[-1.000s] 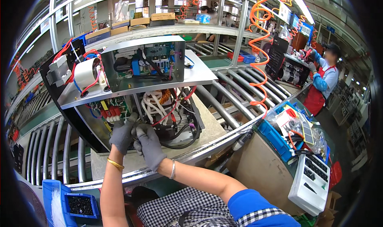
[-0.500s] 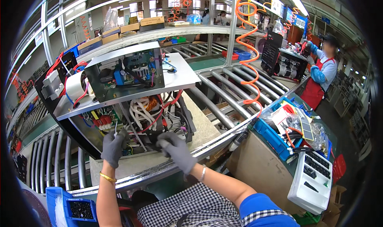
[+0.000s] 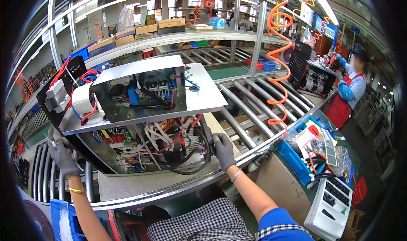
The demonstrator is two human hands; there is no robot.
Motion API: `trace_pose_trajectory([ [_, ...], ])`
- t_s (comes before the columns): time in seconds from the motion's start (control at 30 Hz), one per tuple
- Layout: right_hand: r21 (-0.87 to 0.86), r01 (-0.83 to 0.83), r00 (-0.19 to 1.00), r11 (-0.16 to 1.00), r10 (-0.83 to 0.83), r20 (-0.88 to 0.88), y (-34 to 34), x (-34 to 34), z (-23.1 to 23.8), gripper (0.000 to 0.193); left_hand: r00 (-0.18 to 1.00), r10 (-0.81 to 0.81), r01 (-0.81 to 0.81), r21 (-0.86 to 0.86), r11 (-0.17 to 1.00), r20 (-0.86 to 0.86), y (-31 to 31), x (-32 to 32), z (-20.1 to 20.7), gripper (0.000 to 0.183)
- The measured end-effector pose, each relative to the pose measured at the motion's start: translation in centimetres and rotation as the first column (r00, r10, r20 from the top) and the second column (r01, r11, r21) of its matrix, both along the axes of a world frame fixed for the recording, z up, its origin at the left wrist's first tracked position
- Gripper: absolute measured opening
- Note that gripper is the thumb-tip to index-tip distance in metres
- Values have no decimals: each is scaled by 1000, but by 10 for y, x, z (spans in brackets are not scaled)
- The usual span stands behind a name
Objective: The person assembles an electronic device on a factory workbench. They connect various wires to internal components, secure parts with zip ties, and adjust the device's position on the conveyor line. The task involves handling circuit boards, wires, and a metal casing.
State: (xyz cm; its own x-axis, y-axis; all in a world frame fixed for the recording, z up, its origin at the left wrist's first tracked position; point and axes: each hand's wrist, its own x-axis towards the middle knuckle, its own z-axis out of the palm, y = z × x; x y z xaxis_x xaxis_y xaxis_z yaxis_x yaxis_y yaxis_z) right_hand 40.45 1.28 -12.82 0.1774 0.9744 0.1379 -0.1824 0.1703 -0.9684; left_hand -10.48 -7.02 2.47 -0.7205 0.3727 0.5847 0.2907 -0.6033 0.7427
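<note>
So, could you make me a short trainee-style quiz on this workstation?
1. True or false: the left hand is outside the open electrical unit.
2. Pick one. The coiled hose hanging over the rollers is: A) blue; B) orange; C) green.
3. Which of the wearer's gloved hands is nearer the white foam tray?

Key: 1. True. 2. B. 3. The right hand.
</note>
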Motion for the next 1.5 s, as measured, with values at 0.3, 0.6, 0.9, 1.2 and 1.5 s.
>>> trace_pose_trajectory([
  [0.3, -155, -178, 978, 972, 192, 83, 57, 31, -20, 49, 958, 34, -161, -435, 886, -285, 0, -32, 16, 49],
  [0.6, -77, 44, 976, 996, -26, 218, 88, 28, -23, 37, 954, 51, -187, -452, 872, -295, -3, -29, 24, 45],
  [0.9, 125, -101, 721, 987, -14, 693, 231, 30, -84, 31, 984, -25, -56, -441, 896, -176, 56, -92, 6, 31],
  [1.2, 74, -431, 778, 899, 329, 535, 287, 15, -107, 28, 937, 122, -287, -524, 802, -326, 103, -112, 10, 34],
  [1.5, 47, -236, 644, 971, 120, 756, 233, 15, -103, 27, 847, 210, -475, -519, 710, -488, 136, -122, 12, 41],
])
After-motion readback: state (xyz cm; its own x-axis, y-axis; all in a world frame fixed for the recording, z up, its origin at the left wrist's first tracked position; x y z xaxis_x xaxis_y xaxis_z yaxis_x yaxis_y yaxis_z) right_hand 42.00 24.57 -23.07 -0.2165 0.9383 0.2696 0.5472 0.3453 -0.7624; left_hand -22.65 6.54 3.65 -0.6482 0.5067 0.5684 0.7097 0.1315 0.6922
